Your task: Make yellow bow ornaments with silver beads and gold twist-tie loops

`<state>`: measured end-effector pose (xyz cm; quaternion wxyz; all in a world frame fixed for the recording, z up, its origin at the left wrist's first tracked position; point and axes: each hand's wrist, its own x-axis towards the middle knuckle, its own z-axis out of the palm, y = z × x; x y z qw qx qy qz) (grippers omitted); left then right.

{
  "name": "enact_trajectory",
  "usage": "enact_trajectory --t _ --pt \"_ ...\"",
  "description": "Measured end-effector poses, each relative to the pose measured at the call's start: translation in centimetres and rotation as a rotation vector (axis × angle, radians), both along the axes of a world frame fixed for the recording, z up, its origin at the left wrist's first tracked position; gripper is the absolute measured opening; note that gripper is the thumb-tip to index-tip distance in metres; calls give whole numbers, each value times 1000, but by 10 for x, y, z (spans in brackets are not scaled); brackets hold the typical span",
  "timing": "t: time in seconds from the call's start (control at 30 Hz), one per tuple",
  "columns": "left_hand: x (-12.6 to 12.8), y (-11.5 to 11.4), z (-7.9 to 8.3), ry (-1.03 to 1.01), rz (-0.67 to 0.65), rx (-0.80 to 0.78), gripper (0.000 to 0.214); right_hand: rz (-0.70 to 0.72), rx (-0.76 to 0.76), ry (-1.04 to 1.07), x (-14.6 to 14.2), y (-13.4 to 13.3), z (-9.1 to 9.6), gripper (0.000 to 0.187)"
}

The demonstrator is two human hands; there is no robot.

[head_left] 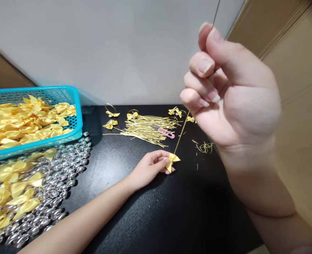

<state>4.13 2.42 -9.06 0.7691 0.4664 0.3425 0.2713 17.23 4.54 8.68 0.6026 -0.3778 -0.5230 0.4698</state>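
My left hand (154,163) pinches a yellow ribbon bow (169,165) just above the black table, with a small silver bead at its middle. From the bow a gold cord (181,133) runs up taut to my right hand (232,88). That hand is raised close to the camera, its fingers curled around the cord. A thin dark strand (216,13) sticks up from between its thumb and forefinger; whether it is the cord's end or a needle I cannot tell. Behind my left hand lies a pile of cut gold cords (148,127) with pink-handled thread snips (166,133) on top.
A blue basket (79,116) of yellow bows stands at the left. Silver beads (55,201) spread before it, with several loose bows on them. Finished-looking bows with beads (111,124) lie near the white back wall (119,53). Cord scraps (205,147) lie at the right.
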Motion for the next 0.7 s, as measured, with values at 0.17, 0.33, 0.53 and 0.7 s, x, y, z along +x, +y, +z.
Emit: enact_trajectory --t 0.17,0.33,0.53,0.7 --pt "1 -4 2 -89 45 -212 39 -11 -6 -9 1 1 0 14" --pt "3 -6 3 -141 76 -302 31 -27 -19 12 4 0 2 17" --pt "4 -8 2 -72 69 -237 28 5 -35 164 12 -3 5 23" --pt "4 -10 1 13 96 20 33 107 -54 264 16 -8 9 27"
